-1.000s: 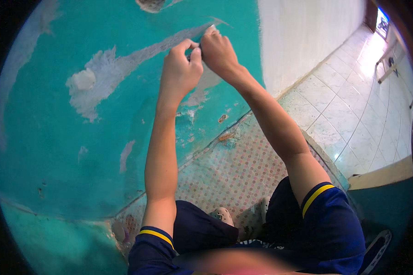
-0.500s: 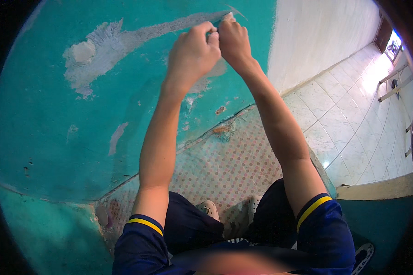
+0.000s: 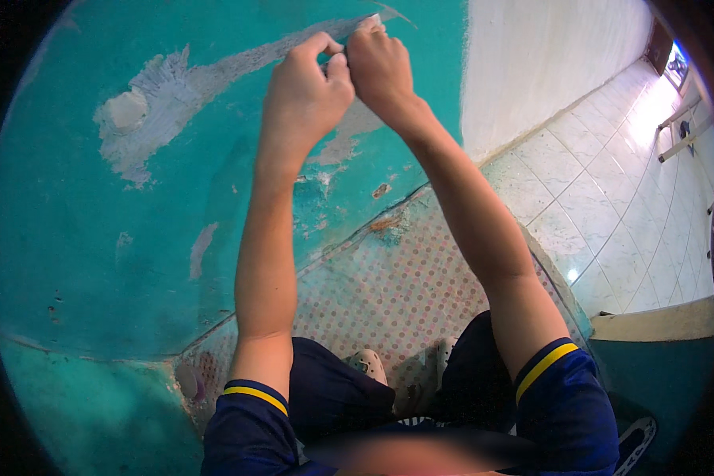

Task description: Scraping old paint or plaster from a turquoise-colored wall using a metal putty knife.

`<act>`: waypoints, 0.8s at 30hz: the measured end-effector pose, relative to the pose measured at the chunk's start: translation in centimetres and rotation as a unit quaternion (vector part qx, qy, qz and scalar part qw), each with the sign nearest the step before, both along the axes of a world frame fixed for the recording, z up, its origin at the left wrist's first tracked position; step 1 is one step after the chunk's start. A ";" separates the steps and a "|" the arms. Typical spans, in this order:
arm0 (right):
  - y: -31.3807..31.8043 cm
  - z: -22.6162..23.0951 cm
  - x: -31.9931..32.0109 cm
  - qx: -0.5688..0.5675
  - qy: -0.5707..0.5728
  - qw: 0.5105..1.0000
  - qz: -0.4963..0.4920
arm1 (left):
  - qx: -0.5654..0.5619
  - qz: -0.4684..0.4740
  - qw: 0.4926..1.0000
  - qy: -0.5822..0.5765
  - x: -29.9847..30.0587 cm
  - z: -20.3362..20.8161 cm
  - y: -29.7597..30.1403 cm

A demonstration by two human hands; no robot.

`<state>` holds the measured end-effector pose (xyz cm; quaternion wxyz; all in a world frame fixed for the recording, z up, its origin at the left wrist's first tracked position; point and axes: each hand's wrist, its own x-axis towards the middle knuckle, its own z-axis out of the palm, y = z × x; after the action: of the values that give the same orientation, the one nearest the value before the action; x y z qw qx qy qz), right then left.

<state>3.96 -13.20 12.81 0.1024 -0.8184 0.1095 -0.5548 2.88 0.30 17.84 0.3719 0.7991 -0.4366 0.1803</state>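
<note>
From the head view, my right hand [image 3: 379,71] is up against the teal wall [image 3: 135,278], fingers curled in a bunched grip around a small pale piece [image 3: 372,21] that pokes out past my knuckles, at the upper end of the grey strip [image 3: 254,70]. Most of it is hidden by my fingers, so I can't say what it is. My left hand [image 3: 305,87] sits just beside the right, thumb and forefinger bent toward each other near the right's edge; I cannot tell whether that grip has anything between its fingertips. I'd judge that they are set so close together so that the left can steady the right, and that the pale piece is held short to give me control at its edge. Both arms reach up and forward, the left fairly straight, the right slanting inward from a slightly bent elbow, its wrist cocked and the back of the hand toward me. The strip runs down leftward to a rough patch with a white disc [image 3: 125,111] on it. Below, my shoes [image 3: 368,365] are on the dotted floor [image 3: 397,278], beside the wall's foot.
</note>
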 end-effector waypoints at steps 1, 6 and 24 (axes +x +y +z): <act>-0.3 0.1 0.0 -0.002 -0.010 1.000 -0.008 | -0.008 0.004 1.000 -0.016 -0.1 -0.1 -0.3; 1.2 0.7 -1.2 0.016 0.054 0.998 0.023 | 0.019 0.001 1.000 0.018 -0.5 1.9 1.6; -3.7 -0.2 -2.0 0.047 0.058 0.996 0.038 | 0.005 0.049 0.996 -0.080 -2.6 -0.9 -3.2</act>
<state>2.01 -16.93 12.58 0.1556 -0.8471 0.1100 -0.4960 0.31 -2.94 16.98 0.3222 0.8047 -0.4260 0.2594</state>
